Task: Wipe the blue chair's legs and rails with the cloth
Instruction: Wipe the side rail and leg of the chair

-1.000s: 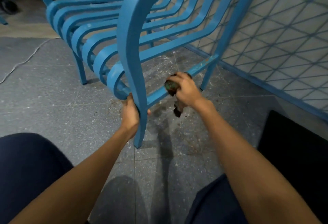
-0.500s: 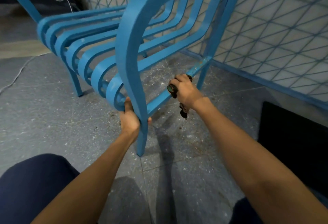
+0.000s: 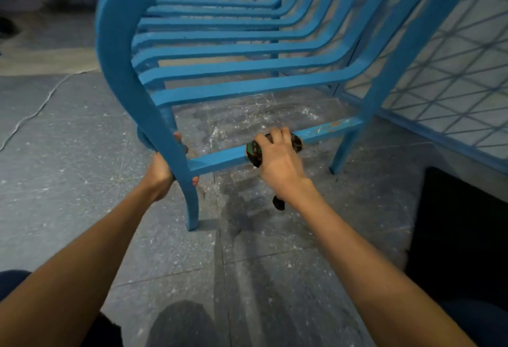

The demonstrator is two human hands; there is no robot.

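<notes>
The right grip, with the cloth wrapped round the low rail of the chair, slides slightly further toward the far leg. More fingertips of the left grip now show round the near leg. The view swings left, looking through the side of the chair.

The blue slatted metal chair is cut off by the top edge, so its upper part is out of view. Its near curved leg covers most of the left hand; only fingertips show past it. The right hand hides most of the dark green patterned cloth and the low rail beneath. The black mat runs off the right edge.
</notes>
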